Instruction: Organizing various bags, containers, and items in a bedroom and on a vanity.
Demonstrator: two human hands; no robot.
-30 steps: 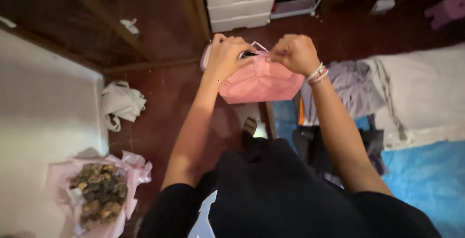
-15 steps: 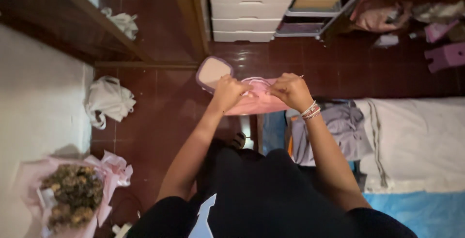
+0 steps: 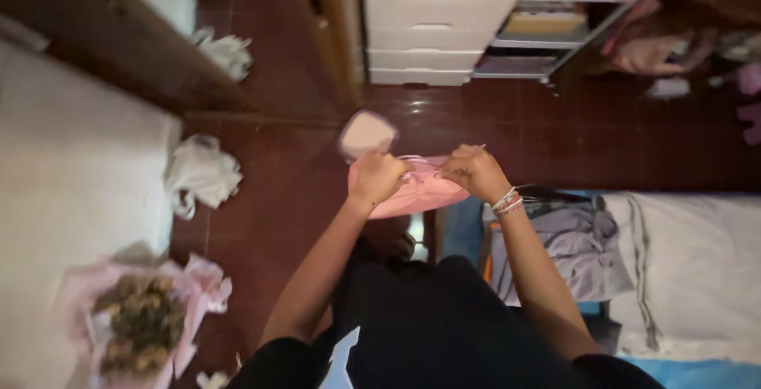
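Note:
Both hands hold a pink cloth bag (image 3: 420, 192) out in front of me, above the dark red floor. My left hand (image 3: 377, 178) grips its top edge on the left. My right hand (image 3: 473, 172), with thin bracelets at the wrist, pinches the top edge and a pale drawstring on the right. The bag hangs below my fingers, partly hidden by them. A small oval pad with a purple rim (image 3: 367, 134) lies on the floor just beyond my left hand.
A white drawer unit (image 3: 432, 28) and a wire shelf (image 3: 547, 32) stand ahead. White bags (image 3: 202, 173) lie on the floor at left. A pink-wrapped dried bouquet (image 3: 139, 326) sits lower left. Grey clothes (image 3: 579, 246) and white bedding (image 3: 697, 270) lie at right.
My hands and the pink bag have dropped lower in view and come closer together. The camera has tilted, so the drawers and shelf show more.

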